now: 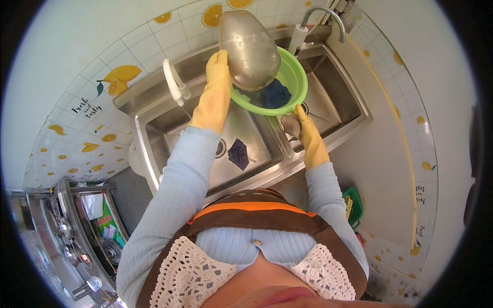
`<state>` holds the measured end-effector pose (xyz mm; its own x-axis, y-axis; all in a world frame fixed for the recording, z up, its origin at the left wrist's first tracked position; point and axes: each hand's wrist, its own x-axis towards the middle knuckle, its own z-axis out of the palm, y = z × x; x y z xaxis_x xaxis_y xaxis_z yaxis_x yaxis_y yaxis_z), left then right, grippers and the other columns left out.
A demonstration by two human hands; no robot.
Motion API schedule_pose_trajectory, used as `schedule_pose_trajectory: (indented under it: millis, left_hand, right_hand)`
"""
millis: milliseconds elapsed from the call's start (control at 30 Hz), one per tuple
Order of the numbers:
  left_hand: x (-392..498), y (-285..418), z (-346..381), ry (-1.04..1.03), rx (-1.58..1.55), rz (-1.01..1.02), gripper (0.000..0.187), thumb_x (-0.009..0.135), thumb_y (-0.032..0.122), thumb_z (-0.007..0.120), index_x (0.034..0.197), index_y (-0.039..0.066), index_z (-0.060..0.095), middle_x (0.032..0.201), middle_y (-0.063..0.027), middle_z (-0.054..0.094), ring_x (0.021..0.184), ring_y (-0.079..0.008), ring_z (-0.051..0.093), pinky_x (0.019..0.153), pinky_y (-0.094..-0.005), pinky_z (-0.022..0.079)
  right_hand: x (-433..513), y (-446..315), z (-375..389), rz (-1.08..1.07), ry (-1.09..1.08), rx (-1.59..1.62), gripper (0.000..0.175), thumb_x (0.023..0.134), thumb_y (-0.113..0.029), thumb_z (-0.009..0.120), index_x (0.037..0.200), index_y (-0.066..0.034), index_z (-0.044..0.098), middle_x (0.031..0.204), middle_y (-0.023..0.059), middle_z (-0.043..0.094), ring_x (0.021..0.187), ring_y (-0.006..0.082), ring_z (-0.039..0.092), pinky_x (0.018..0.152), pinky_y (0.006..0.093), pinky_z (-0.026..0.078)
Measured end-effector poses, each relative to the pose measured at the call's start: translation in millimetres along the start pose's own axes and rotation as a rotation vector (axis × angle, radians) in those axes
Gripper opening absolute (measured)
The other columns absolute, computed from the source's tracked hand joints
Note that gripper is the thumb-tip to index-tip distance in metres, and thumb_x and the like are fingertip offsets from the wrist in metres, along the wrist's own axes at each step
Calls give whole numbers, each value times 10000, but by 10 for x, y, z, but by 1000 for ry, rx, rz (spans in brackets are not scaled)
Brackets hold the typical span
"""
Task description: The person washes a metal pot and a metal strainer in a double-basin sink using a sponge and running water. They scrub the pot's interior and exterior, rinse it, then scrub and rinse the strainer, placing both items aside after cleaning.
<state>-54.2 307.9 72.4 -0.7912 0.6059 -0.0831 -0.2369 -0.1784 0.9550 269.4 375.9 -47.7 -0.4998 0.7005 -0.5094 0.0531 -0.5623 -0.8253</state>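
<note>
In a yellow rubber glove, my left hand (215,77) grips the edge of a perforated metal strainer (248,52), tilted up above a green plastic basin (300,79). My right hand (307,125), gloved the same way, holds the basin's near rim with thumb and fingers. A greyish-brown piece (291,126), perhaps a scouring pad, shows against the right palm. Dark blue cloth (277,94) lies in the basin, partly hidden by the strainer. The basin is over the divider of a two-bowl steel sink (287,159). Another dark blue piece of cloth (238,154) lies in the left bowl beside the drain (220,148).
A white tap (175,82) reaches over the left bowl, with a thin stream below it. A chrome tap (341,27) stands behind the right bowl. Tiled wall (154,46) runs behind. A green basket (353,208) is low at right; a metal rack (73,223) stands at left.
</note>
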Motion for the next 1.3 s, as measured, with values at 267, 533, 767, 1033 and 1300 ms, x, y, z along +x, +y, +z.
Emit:
schedule_pose_trajectory:
  millis: [267,533,767,1033,1300]
  left_hand:
    - [-57,-307,-249,-99,29,-28,396,1162,178,430,1384,-101,601,1418,-204,660,1240,-263,641,1072,-347,483]
    - [-665,-645,-906,-202,676,345,315,1121,74,486,1367,-66,625,1366,-207,687,1264,-299,656,1073,-355,506]
    - [-2142,-697,-2332,-240,948,193,344,1123,98,493,1406,-65,603,1385,-211,673,1271,-300,662,1051,-392,555]
    - [-2119,-1031,-2723,419,-148,-370,470,1135,309,545,1468,-22,563,1464,-198,613,1295,-339,626,1134,-506,516]
    - [-1813,-952,-2472,563,-190,-407,605,1122,486,552,1456,-16,600,1412,-156,658,1227,-288,638,1080,-430,513]
  right_hand:
    - [362,-129,153,5,146,8,685,1031,-560,682,1330,57,679,1160,186,780,1000,307,753,886,380,588]
    - [-340,-215,-29,76,-114,-98,468,1058,-313,690,1358,45,672,1123,126,769,914,204,740,793,314,604]
    - [-1055,-515,160,1,-105,-379,437,1036,-141,678,1445,5,636,1144,111,759,1026,172,726,876,298,587]
    - [-869,15,1909,-174,-772,-407,395,1068,-181,651,1445,-63,663,1247,61,734,1121,116,666,990,283,534]
    - [-332,587,2653,-1322,-400,-1365,434,924,-218,757,1348,-141,702,1472,194,621,1359,412,572,1197,558,400]
